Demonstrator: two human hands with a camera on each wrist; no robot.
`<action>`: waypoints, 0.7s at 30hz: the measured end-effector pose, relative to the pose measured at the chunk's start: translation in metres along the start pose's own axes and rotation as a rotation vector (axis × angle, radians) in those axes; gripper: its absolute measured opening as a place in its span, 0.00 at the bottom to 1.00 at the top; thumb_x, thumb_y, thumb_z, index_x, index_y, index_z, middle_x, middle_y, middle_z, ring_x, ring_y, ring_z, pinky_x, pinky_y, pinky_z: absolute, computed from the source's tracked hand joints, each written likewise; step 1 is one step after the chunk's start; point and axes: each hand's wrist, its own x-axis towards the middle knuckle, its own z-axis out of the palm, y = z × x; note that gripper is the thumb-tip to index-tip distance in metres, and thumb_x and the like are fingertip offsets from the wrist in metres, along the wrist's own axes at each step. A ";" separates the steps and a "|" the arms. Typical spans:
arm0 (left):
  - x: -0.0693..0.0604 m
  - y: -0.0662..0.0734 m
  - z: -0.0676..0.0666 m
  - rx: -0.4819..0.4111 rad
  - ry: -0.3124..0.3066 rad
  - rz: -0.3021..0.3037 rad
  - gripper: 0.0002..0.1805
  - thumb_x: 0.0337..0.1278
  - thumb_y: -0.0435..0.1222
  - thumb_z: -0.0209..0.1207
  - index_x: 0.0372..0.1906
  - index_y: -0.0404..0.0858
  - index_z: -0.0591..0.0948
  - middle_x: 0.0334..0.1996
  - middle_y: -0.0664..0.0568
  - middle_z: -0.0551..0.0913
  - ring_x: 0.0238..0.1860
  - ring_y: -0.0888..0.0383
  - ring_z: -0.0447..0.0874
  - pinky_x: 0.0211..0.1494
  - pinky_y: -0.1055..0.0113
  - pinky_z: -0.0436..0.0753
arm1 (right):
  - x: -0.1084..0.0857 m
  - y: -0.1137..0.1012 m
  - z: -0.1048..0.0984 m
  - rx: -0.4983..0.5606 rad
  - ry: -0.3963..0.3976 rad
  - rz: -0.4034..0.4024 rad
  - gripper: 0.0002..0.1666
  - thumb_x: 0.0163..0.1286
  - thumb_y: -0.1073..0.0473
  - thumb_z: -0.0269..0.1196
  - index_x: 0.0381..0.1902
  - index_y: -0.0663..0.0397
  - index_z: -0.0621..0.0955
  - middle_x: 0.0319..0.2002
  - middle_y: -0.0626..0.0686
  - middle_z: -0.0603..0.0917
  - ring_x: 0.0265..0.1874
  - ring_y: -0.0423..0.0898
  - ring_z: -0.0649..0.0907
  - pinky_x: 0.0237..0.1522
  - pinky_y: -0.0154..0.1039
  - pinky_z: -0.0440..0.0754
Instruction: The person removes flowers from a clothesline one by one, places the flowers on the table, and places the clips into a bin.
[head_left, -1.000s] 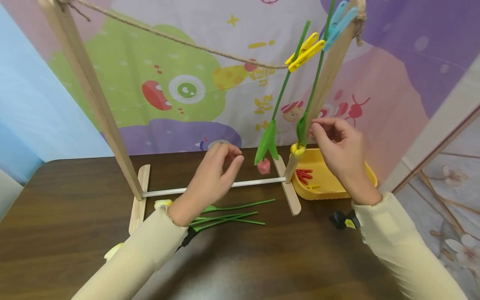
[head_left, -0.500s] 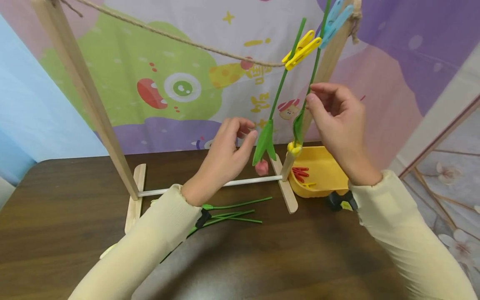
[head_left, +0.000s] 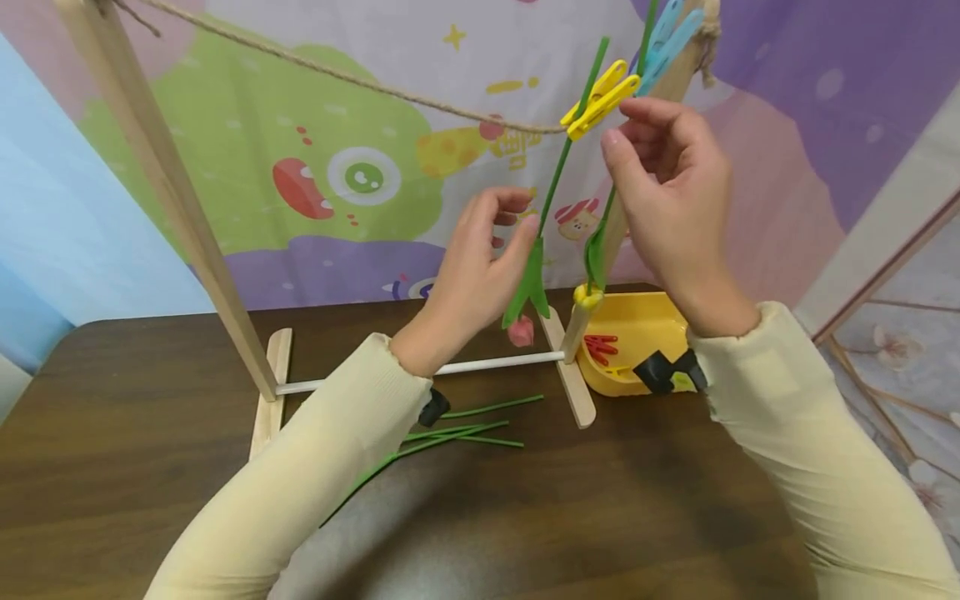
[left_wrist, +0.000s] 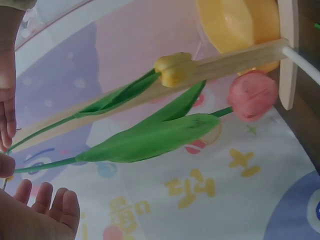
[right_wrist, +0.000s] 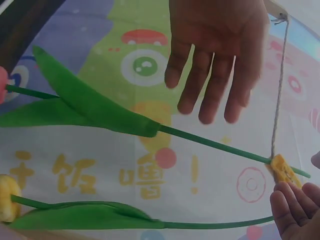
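Two artificial tulips hang head down from a rope (head_left: 352, 79). The pink tulip (right_wrist: 95, 107) is clipped by a yellow clothespin (head_left: 600, 100); the yellow tulip (left_wrist: 174, 69) hangs by a blue clothespin (head_left: 670, 46) close to the right post. My right hand (head_left: 678, 187) is raised beside the yellow clothespin, thumb and fingers apart, nothing held. It passes in front of part of the yellow tulip's stem. My left hand (head_left: 483, 267) is loosely spread just left of the pink tulip's stem, holding nothing; the right wrist view shows its fingers (right_wrist: 212, 85) apart from that stem.
A wooden frame (head_left: 198, 242) with a white crossbar (head_left: 501, 363) carries the rope. Behind its right foot stands a yellow tub (head_left: 637, 325) with red clothespins (head_left: 601, 347) inside. Several green stems (head_left: 465, 432) lie on the dark table (head_left: 525, 517), partly under the left sleeve.
Both hands have risen. My right hand moved up from the yellow tulip's leaf to near the yellow clothespin; my left hand went up and right toward the pink tulip's stem. The view shifted slightly.
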 end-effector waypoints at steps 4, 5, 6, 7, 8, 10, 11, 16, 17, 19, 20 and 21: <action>0.007 0.006 0.003 -0.040 0.000 0.016 0.18 0.67 0.37 0.48 0.58 0.36 0.70 0.54 0.47 0.74 0.53 0.56 0.72 0.52 0.66 0.73 | 0.007 -0.006 0.001 -0.018 -0.015 0.004 0.15 0.63 0.64 0.61 0.48 0.63 0.79 0.32 0.40 0.79 0.32 0.37 0.79 0.36 0.27 0.74; 0.008 0.008 0.003 -0.052 -0.001 0.014 0.18 0.67 0.37 0.48 0.58 0.36 0.70 0.54 0.47 0.74 0.53 0.57 0.73 0.52 0.66 0.74 | 0.009 -0.008 0.001 -0.026 -0.025 0.001 0.16 0.63 0.64 0.61 0.49 0.63 0.78 0.33 0.40 0.80 0.33 0.37 0.79 0.37 0.27 0.75; 0.009 0.009 0.004 -0.062 -0.003 0.011 0.18 0.67 0.37 0.48 0.59 0.36 0.70 0.54 0.47 0.74 0.53 0.57 0.73 0.52 0.68 0.73 | 0.011 -0.009 0.001 -0.034 -0.035 0.003 0.17 0.63 0.64 0.61 0.50 0.62 0.78 0.33 0.41 0.80 0.33 0.37 0.79 0.38 0.27 0.75; 0.011 0.011 0.005 -0.072 -0.006 0.006 0.19 0.67 0.37 0.48 0.59 0.36 0.69 0.54 0.47 0.74 0.53 0.57 0.73 0.51 0.68 0.74 | 0.012 -0.010 0.002 -0.038 -0.045 0.017 0.18 0.63 0.63 0.61 0.52 0.61 0.77 0.34 0.42 0.80 0.33 0.37 0.79 0.39 0.27 0.75; 0.012 0.012 0.006 -0.082 -0.009 -0.002 0.19 0.68 0.37 0.48 0.60 0.36 0.69 0.53 0.47 0.74 0.53 0.57 0.74 0.52 0.69 0.74 | 0.013 -0.012 0.002 -0.044 -0.056 0.021 0.20 0.63 0.63 0.61 0.53 0.61 0.76 0.33 0.41 0.80 0.33 0.37 0.79 0.40 0.28 0.75; 0.015 0.016 0.007 -0.084 -0.018 -0.028 0.20 0.68 0.38 0.47 0.61 0.37 0.68 0.53 0.48 0.74 0.54 0.58 0.74 0.52 0.70 0.73 | 0.016 -0.013 0.003 -0.054 -0.073 0.034 0.22 0.63 0.62 0.61 0.55 0.60 0.75 0.33 0.40 0.79 0.33 0.36 0.79 0.40 0.27 0.75; 0.016 0.017 0.008 -0.081 -0.023 -0.038 0.20 0.68 0.39 0.47 0.62 0.38 0.68 0.53 0.48 0.74 0.54 0.58 0.73 0.52 0.70 0.73 | 0.017 -0.014 0.003 -0.061 -0.076 0.033 0.22 0.63 0.62 0.61 0.56 0.60 0.75 0.32 0.40 0.79 0.32 0.35 0.79 0.39 0.27 0.75; 0.023 0.019 0.007 -0.061 -0.056 -0.073 0.22 0.69 0.39 0.45 0.64 0.37 0.66 0.55 0.46 0.71 0.54 0.57 0.73 0.54 0.68 0.73 | 0.025 -0.019 0.004 -0.088 -0.066 0.015 0.24 0.62 0.61 0.62 0.56 0.60 0.74 0.29 0.38 0.77 0.27 0.32 0.77 0.36 0.25 0.74; 0.024 0.019 0.007 -0.060 -0.059 -0.073 0.22 0.69 0.39 0.45 0.64 0.37 0.65 0.55 0.46 0.71 0.54 0.56 0.73 0.54 0.68 0.73 | 0.027 -0.020 0.004 -0.103 -0.067 0.011 0.24 0.62 0.61 0.62 0.56 0.59 0.74 0.29 0.37 0.77 0.26 0.32 0.77 0.35 0.24 0.74; 0.026 0.020 0.007 -0.060 -0.058 -0.069 0.21 0.70 0.39 0.45 0.64 0.36 0.66 0.55 0.45 0.71 0.54 0.56 0.73 0.53 0.68 0.74 | 0.030 -0.024 0.004 -0.145 -0.074 0.008 0.24 0.62 0.60 0.62 0.56 0.59 0.75 0.28 0.36 0.76 0.25 0.31 0.76 0.35 0.24 0.73; 0.027 0.020 0.008 -0.060 -0.056 -0.068 0.21 0.70 0.38 0.45 0.63 0.36 0.66 0.55 0.46 0.71 0.54 0.56 0.73 0.53 0.69 0.74 | 0.031 -0.027 0.004 -0.170 -0.080 0.012 0.24 0.62 0.59 0.62 0.56 0.58 0.75 0.27 0.35 0.76 0.24 0.30 0.76 0.34 0.24 0.73; 0.028 0.021 0.008 -0.060 -0.051 -0.064 0.21 0.70 0.38 0.45 0.63 0.35 0.66 0.54 0.46 0.72 0.53 0.57 0.74 0.52 0.69 0.74 | 0.032 -0.029 0.004 -0.206 -0.092 0.016 0.24 0.63 0.57 0.62 0.56 0.57 0.75 0.26 0.35 0.75 0.23 0.30 0.75 0.33 0.25 0.72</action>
